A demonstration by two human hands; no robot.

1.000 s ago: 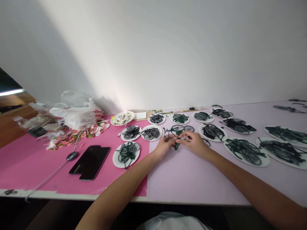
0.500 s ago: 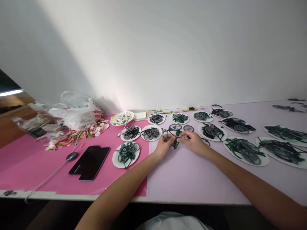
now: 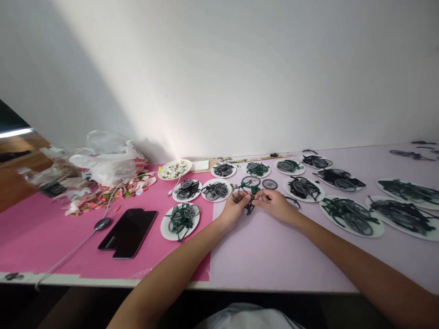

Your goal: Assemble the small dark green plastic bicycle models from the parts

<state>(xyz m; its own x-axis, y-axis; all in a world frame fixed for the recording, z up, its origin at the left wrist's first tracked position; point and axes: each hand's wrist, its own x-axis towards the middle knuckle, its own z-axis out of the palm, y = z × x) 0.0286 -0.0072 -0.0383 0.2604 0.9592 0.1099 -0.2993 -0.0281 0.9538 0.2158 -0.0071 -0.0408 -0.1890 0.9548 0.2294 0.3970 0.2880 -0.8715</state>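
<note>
A dark green miniature bicycle frame (image 3: 250, 210) is between my hands above the lilac part of the table. My left hand (image 3: 235, 208) is closed on its left side, thumb and fingers pressed together. Against its right side, my right hand (image 3: 274, 203) pinches the frame with fingertips; a small part there is too small to make out. Just beyond the fingers shows a grey spoked wheel (image 3: 251, 181); whether it is joined to the frame I cannot tell. A second grey wheel (image 3: 270, 184) lies loose to the right of it.
Plates of bicycle parts surround my hands, including a left plate (image 3: 164, 232) and a right plate (image 3: 324, 201). Small white pieces fill a bowl (image 3: 190, 165). A black tablet (image 3: 133, 233), a corded mouse (image 3: 103, 223), petals (image 3: 103, 196) and a plastic bag (image 3: 113, 164) are farther left.
The green frame has shifted and turned slightly in my fingers, so more of its green top shows by the wheel. My right hand has moved slightly; the left is nearly still.
</note>
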